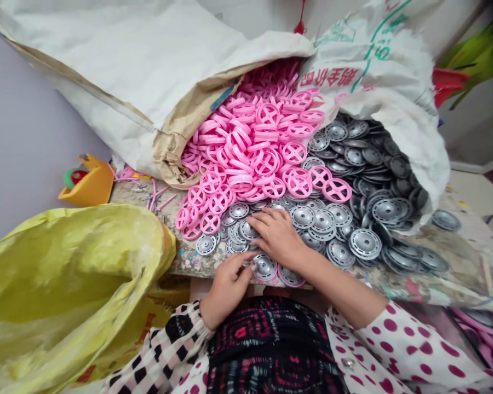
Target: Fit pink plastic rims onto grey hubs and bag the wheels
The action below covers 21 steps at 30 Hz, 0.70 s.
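We face a white woven sack (139,71) at 12 o'clock, pouring out pink plastic rings (250,148) and, at 2 o'clock, silver wheel discs (365,243) across the counter (148,257). A yellow sack (66,284) lies at 8 o'clock. Our hands are apart: the right hand (277,238) lies open on the discs; the left hand (225,287) touches one disc (264,267), grip unclear.
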Each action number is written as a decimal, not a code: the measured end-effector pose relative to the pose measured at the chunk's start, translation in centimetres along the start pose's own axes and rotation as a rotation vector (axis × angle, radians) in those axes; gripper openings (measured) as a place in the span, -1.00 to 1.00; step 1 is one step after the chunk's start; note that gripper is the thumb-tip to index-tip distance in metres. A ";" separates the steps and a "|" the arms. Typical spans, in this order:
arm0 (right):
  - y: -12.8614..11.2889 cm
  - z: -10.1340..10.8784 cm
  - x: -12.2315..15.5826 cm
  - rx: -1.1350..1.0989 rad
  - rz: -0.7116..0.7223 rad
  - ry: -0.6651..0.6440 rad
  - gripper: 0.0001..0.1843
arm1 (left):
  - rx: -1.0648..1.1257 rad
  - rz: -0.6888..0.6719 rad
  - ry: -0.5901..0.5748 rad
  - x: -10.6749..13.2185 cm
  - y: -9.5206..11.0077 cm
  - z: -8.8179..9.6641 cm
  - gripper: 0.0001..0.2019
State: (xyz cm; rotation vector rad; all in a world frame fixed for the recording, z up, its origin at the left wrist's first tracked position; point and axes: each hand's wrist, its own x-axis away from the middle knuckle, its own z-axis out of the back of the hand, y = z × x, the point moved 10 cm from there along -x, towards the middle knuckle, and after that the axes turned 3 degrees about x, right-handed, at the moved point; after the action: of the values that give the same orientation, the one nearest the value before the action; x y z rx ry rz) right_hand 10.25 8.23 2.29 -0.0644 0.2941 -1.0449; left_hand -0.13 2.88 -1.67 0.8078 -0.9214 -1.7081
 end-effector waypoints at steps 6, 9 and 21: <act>0.9 2.8 2.8 -0.008 -0.031 0.136 -0.47 | -0.357 0.012 0.381 -4.7 0.1 7.6 -0.76; 0.7 3.1 4.1 -0.026 -0.029 0.146 -0.51 | -0.646 0.104 0.374 -7.6 -0.2 9.0 -0.73; 3.0 4.0 4.6 -0.800 -0.276 0.229 -0.53 | -0.879 -0.470 0.165 -5.0 6.5 4.7 -0.81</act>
State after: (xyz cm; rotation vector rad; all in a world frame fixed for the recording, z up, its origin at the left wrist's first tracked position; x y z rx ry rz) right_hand 16.02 5.48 4.62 -0.7246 0.9198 -1.1529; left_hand 0.21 7.16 6.73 0.5556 0.1947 -2.1369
